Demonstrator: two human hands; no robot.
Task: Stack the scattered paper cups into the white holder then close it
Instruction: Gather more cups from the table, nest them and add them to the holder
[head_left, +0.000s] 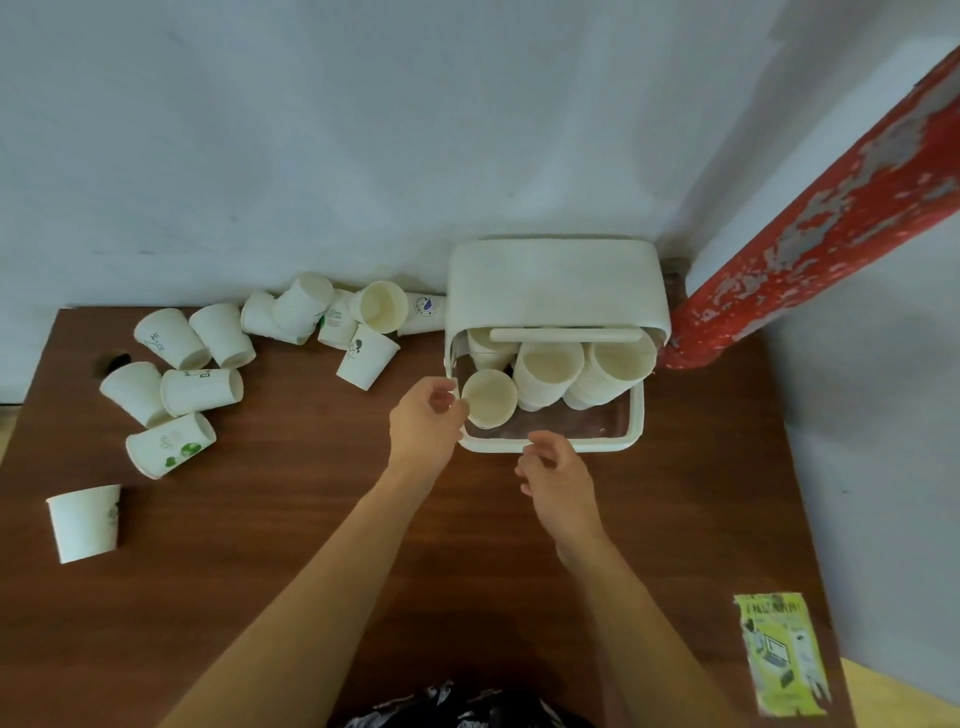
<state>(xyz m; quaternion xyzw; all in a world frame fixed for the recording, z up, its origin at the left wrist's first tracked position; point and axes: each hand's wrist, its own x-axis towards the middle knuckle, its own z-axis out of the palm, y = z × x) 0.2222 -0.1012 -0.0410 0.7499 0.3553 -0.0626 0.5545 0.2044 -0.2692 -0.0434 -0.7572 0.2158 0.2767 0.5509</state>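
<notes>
The white holder (636, 415) stands at the back of the brown table (291, 519) with its lid (556, 283) swung up. Inside it are stacks of paper cups (548, 371) and one single cup (491, 400) at the front left. My left hand (426, 421) is at the holder's left edge, its thumb and fingers touching that cup's rim. My right hand (556, 475) hovers just in front of the holder's front rim, fingers loosely curled, holding nothing. Several loose cups (176, 387) lie scattered on the left of the table.
More cups (363, 306) are piled against the wall beside the holder. One cup (85, 522) lies near the table's left edge. A red peeling pipe (810, 234) runs beside the holder's right. A green leaflet (782, 652) lies at the table's front right.
</notes>
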